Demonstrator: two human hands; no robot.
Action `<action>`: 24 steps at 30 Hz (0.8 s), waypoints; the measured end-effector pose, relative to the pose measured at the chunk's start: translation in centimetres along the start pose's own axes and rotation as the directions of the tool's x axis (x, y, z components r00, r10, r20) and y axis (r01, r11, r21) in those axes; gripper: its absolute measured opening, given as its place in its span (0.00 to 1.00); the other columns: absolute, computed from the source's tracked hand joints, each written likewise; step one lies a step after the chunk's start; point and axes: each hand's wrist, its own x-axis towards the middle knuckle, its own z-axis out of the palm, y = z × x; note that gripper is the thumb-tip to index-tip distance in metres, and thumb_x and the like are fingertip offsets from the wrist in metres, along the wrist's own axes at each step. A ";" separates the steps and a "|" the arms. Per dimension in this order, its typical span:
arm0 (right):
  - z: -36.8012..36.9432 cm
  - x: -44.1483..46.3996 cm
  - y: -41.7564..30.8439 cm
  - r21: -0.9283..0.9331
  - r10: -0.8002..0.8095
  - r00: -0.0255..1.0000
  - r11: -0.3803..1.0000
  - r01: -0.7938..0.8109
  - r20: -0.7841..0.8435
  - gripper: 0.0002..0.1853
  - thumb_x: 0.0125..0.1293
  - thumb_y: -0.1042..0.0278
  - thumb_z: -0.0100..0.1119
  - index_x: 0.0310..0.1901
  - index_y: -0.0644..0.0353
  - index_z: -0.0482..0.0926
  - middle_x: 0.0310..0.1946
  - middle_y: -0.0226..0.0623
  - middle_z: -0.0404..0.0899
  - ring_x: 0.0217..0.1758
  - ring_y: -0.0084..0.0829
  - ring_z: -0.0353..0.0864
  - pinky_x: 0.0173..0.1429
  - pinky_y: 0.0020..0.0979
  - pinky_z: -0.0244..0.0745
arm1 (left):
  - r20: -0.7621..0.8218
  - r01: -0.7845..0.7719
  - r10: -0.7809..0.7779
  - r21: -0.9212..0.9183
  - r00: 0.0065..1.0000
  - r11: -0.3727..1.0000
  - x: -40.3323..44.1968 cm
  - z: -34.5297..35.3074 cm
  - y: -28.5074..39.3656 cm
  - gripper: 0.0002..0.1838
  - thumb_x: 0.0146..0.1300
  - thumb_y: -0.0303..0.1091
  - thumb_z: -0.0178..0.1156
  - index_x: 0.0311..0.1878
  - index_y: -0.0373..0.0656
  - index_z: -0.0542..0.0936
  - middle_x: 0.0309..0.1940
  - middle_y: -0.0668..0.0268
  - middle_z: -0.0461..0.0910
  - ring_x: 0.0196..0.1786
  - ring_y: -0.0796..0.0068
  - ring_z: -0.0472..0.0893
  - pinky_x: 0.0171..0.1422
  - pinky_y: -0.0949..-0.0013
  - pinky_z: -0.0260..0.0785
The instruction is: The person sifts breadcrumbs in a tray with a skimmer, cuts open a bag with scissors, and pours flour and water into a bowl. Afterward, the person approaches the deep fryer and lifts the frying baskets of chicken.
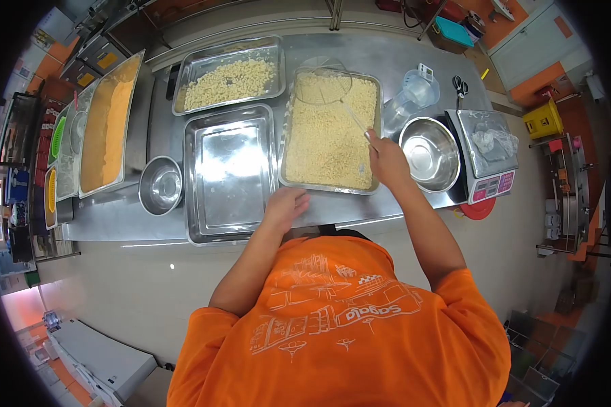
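My right hand (385, 157) is closed round the handle of a round wire skimmer (324, 81). The skimmer's mesh lies over the far left part of a metal tray (379, 102) filled with pale yellow crumbly pieces (326, 136). At the near left corner of that tray, my left hand (287, 207) rests by the table edge with its fingers apart and nothing in them. Left of it is an empty shiny metal tray (229, 227). Behind that one, another tray (178, 102) holds larger pale chunks (231, 83).
Metal bowls stand at the left (161, 185) and right (430, 154). Further right are a scale (490, 186) with a plastic bag (492, 141), scissors (460, 87) and a clear jug (421, 88). A deep container (108, 129) of orange powder stands at the far left.
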 end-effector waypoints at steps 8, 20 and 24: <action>-1.6 -2.5 0.3 -0.046 0.027 0.994 0.999 -0.022 0.102 0.22 0.69 0.68 0.48 0.65 0.56 0.70 0.33 0.55 0.77 0.39 0.52 0.81 0.43 0.49 0.74 | 0.035 0.002 -0.002 0.022 0.999 1.000 -0.7 -0.4 0.3 0.07 0.65 0.29 0.58 0.44 0.40 0.73 0.45 0.62 0.79 0.49 0.69 0.80 0.54 0.67 0.75; -4.1 -5.0 0.8 0.047 -0.034 0.990 0.999 0.028 0.134 0.22 0.64 0.72 0.53 0.61 0.64 0.73 0.32 0.60 0.79 0.37 0.55 0.80 0.44 0.46 0.74 | 0.082 0.005 -0.009 0.050 0.997 0.999 -0.6 -0.9 0.6 0.08 0.64 0.30 0.60 0.43 0.41 0.73 0.45 0.64 0.79 0.48 0.72 0.79 0.54 0.69 0.75; -8.2 -6.5 -0.7 0.104 -0.064 0.995 0.993 0.055 0.082 0.22 0.62 0.73 0.57 0.59 0.65 0.75 0.32 0.61 0.79 0.37 0.55 0.81 0.43 0.42 0.74 | 0.076 0.001 -0.005 0.059 0.997 0.998 -1.0 -1.1 1.0 0.07 0.65 0.30 0.60 0.42 0.40 0.74 0.44 0.64 0.79 0.48 0.72 0.80 0.54 0.70 0.75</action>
